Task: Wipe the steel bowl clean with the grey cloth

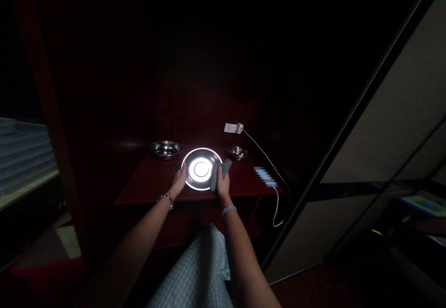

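Between my hands a shiny round metal basin (197,183) is tilted toward me, with bright light glaring off its middle. My left hand (179,180) grips its left rim and wears a beaded bracelet at the wrist. At the right rim, my right hand (223,183) is closed on a grey cloth (215,178) pressed against the metal. The cloth hides part of that rim. A metal bowl (166,150) stands behind to the left, and a smaller metal bowl (238,153) behind to the right.
A dark red wooden desk (139,189) lies under the bowls. On its right side is a phone (265,176) with a white cable (262,149) leading to a wall socket (231,128). A grey partition (390,108) slants along the right. Window blinds (24,145) are at the left.
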Motion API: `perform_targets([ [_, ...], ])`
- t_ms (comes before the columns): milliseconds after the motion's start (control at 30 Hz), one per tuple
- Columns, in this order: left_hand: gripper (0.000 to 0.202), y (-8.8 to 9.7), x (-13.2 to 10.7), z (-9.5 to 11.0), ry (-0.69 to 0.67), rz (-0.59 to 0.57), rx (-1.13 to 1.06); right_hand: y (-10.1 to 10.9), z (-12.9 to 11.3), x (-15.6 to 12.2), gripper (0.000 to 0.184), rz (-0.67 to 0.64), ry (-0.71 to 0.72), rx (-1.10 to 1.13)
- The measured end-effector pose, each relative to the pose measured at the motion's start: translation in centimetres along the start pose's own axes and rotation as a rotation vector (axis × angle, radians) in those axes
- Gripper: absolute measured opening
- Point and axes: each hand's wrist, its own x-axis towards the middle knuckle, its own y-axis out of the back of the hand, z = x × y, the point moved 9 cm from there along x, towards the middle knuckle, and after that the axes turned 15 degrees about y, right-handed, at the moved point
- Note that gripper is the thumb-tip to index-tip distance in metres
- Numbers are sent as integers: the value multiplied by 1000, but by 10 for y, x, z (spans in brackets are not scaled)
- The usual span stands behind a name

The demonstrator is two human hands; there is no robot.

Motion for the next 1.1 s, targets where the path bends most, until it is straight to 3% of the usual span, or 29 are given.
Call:
perform_targets([
  [167, 56, -6, -3, 2, 12, -59, -3, 15, -31, -6, 53, 132, 207, -293],
  [233, 57, -9, -5, 4, 6, -84, -8, 15, -42, -11, 52, 128, 239, -419],
  [333, 55, -8, -7, 4, 17, -70, -20, 4, -51, -14, 55, -42, 225, -617],
  [433, 56, -7, -10, 4, 21, -61, -9, -11, -62, -10, 57, -235, 301, -775],
  [500, 55, -7, -12, 6, 13, -62, 0, -17, -68, -4, 57, -293, 350, -818],
  [733, 55, -9, -14, 7, 34, -81, -10, -40, -75, 12, 56, -383, 389, -760],
  [967, 55, -11, -5, 3, 18, -102, -44, -91, -84, -21, 52, -449, 490, -397],
  [1100, 58, -6, -2, 3, -2, -67, -48, -99, -78, -28, 38, -534, 391, -362],
])
